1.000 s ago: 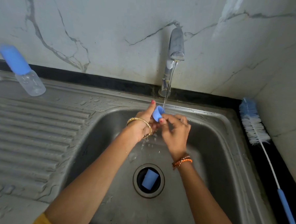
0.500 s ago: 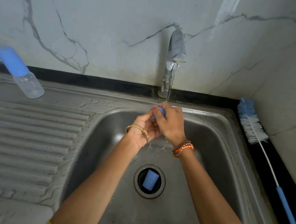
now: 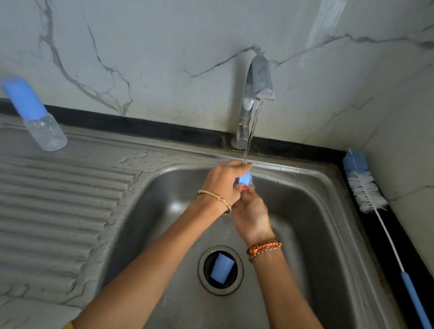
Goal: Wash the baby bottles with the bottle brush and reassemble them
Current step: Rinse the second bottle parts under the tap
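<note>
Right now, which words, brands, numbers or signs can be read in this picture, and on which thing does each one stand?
None can be read.
Baby bottle on the drainboard: faint marks on its clear body, too blurred to read.
Bottle brush, tap, blue part held under the water, blue cap in the drain: no text shows.

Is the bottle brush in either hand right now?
No. The bottle brush lies on the dark ledge right of the sink, while both hands hold a small blue bottle part under the running tap.
</note>
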The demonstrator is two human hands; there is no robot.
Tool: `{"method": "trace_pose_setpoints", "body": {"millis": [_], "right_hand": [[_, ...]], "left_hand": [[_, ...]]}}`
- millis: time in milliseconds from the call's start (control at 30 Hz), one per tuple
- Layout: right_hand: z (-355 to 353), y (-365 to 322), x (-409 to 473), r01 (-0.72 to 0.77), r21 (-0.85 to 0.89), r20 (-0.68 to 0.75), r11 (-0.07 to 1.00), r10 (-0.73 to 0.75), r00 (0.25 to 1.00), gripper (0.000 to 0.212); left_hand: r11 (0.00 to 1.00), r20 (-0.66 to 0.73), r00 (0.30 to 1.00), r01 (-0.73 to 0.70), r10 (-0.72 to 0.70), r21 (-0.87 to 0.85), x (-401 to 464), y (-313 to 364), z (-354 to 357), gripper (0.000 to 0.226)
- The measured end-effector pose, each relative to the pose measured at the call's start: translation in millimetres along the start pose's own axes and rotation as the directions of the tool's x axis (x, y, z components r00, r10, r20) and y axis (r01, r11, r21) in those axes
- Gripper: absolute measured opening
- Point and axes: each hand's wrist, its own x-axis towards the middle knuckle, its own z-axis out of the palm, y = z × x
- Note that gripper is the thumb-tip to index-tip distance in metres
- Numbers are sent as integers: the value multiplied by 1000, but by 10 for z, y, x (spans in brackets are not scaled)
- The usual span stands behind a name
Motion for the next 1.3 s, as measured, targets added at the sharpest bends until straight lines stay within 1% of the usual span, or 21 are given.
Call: {"method": "trace_pose_setpoints", "body": {"millis": [33,67,100,133,200,267,400,467,533,633,700,767,800,867,967,1000,1033,1067,1133,1233,1300], "right_hand": [[31,-43,-4,-36,-19,25,999,36,999,29],[48,-77,7,-53,-68,52,996,56,997,30],[64,-113,24,-55,-145,60,988,64,996,32],[93,-164,30,-51,-241,43,969,63,997,31],[100,-255,52,-8,-452,26,892,23,999,30],[116,-341,36,59,-586,72,808,-21,997,28],[205,-474,21,180,-649,109,739,-143,984,22],[242,-513,44,199,-629,90,751,-184,979,22],[246,-522,61,184,-565,49,804,-191,980,26],[228,-470,37,53,-339,-25,939,-66,998,12],[214,-416,14,-85,-195,-63,977,74,995,12],[228,-401,2,-155,-134,-69,979,146,987,17],[252,-408,7,-149,-154,-66,977,140,988,20],[332,-469,-10,-75,-359,-51,930,61,997,28],[454,-599,-36,59,-733,20,678,-65,998,30],[470,-630,-41,92,-795,58,600,-77,995,29],[472,-651,-45,120,-810,95,574,-74,993,29],[453,-666,-47,139,-786,122,603,-69,990,28],[382,-674,-54,133,-638,106,758,-85,991,26],[222,-673,-57,81,-323,-105,943,-120,987,20],[96,-663,-47,57,-140,-249,989,-91,964,10]], "left_hand": [[998,-7,999,41,-40,40,-5,-32,-12,50],[995,-41,994,104,-104,-2,-20,-60,-27,51],[974,-85,976,187,-198,-126,-45,-77,-47,52],[919,-110,947,259,-302,-297,-79,-79,-78,51],[728,-47,888,345,-458,-592,-142,-64,-129,46],[624,37,862,394,-505,-675,-159,-67,-168,42],[563,137,854,443,-502,-698,-110,-48,-234,37],[570,151,860,445,-488,-691,-87,-18,-242,35],[590,154,869,439,-471,-677,-81,-6,-234,33],[651,160,870,460,-466,-603,-84,20,-199,36],[775,137,888,452,-439,-443,-78,33,-183,38],[863,135,902,431,-409,-262,-60,40,-198,41],[875,145,901,432,-409,-220,-48,31,-215,45],[857,172,887,460,-429,-233,-30,6,-256,52],[707,257,828,560,-498,-433,-33,-7,-335,49],[646,305,806,590,-508,-484,-34,7,-358,46],[600,346,783,620,-517,-506,-37,24,-377,43],[563,384,763,644,-520,-517,-36,45,-392,40],[520,441,734,678,-517,-519,-28,92,-402,35],[478,485,707,706,-515,-523,37,206,-375,26],[442,487,678,732,-551,-519,108,296,-350,22]]}}
